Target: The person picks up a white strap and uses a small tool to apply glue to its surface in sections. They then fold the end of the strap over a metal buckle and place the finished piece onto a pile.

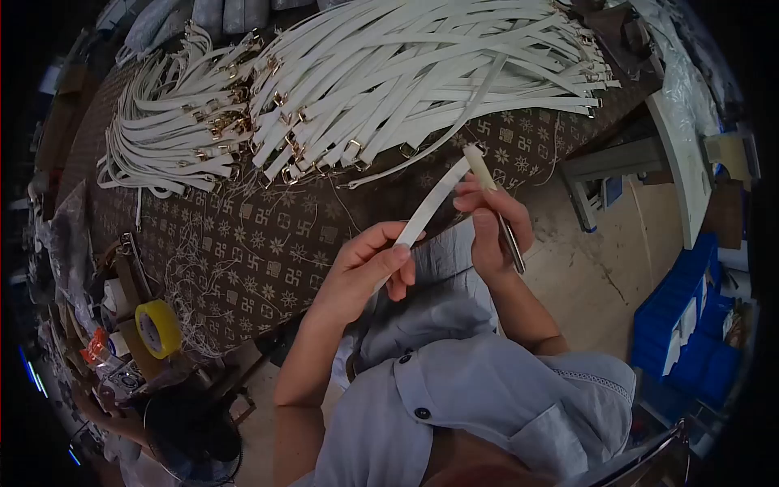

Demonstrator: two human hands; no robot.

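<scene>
1. Person is holding one narrow flat white leather-like strap (pixel 428 209) in front of the chest, just off the near edge of the brown patterned table cover (pixel 243 252).
2. Left hand (pixel 369 264) is pinching the strap's lower end, thumb and fingers closed on it.
3. Right hand (pixel 491 231) is closed on the strap's upper end and is also gripping a slim metal tool with a pale tip (pixel 495 207); tool type is hard to tell.
4. Handling, my read: strap is looking light, thin and flexible, staying straight only because both ends are being held. Surface seems smooth, so probably a bit slippery. Not fragile, but the finish could be scuffing against the tool.
5. Best hold: flat faces pinched near each end, as both hands are doing now; a mid-span grip would be letting the ends droop.
6. Counts: one strap in hand, one tool, two hands.
7. At the far side of the table cover two heaps of matching white straps with gold-coloured buckles are lying: a smaller heap (pixel 174 130) on the left, a larger heap (pixel 422 73) on the right. Too many and too overlapped to count.
8. At the cover's left edge one yellow tape roll (pixel 157 327) is sitting among clutter.
</scene>
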